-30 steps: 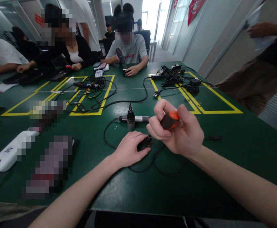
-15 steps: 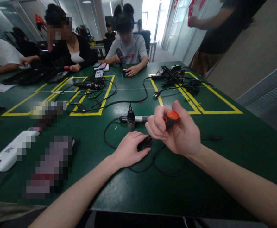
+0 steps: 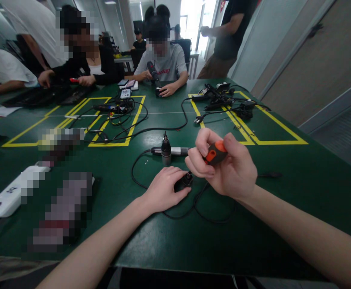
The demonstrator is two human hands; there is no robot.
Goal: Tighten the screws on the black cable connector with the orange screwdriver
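My right hand (image 3: 223, 168) is closed round the orange and dark grey handle of a screwdriver (image 3: 216, 153), held above the table. Its shaft does not show. My left hand (image 3: 166, 188) lies on the table, fingers and thumb curled round a small black part with a metal tip (image 3: 187, 179); my palm hides some of it. Just beyond stands an upright dark cylinder with a thin metal tip (image 3: 166, 150). Behind that lies a black and silver pen-shaped tool (image 3: 178, 151) with a black cable (image 3: 132, 170), partly covered by my right hand.
Left of my arm are a blurred-out flat object (image 3: 67, 204) and a white power strip (image 3: 13, 192). Tangled cables (image 3: 122, 106) and a pile of black tools (image 3: 216, 98) lie across the green table (image 3: 253, 241). A co-worker (image 3: 163, 60) sits opposite with a power tool.
The screwdriver handle has turned in my right hand and shows more of its side. My left hand stays put. Behind, a standing person has moved left, and another appears at the left.
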